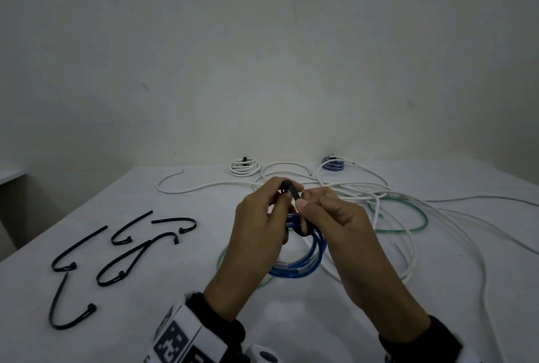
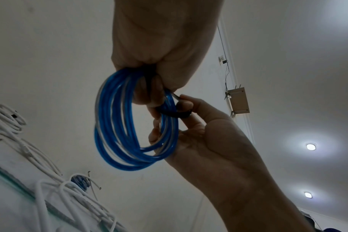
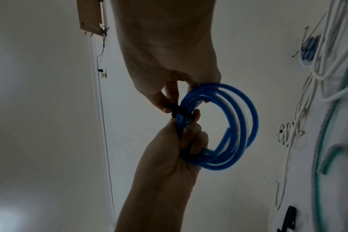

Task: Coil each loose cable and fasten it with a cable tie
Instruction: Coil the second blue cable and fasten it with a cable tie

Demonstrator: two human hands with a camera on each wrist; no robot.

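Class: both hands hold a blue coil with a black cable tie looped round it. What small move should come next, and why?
Probably pull the tie's free end through to tighten it. The black cable tie already wraps the blue coil but looks slack; the left hand and right hand pinch its ends above the coil, so cinching would likely fasten it.

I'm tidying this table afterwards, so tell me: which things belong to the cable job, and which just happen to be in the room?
Part of the job:
- blue coil, held by the left hand and right hand
- black tie going round it
- spare ties
- loose white cables
- green cable
- tied white coil, tied blue coil

Just there:
- ceiling lights
- wall box
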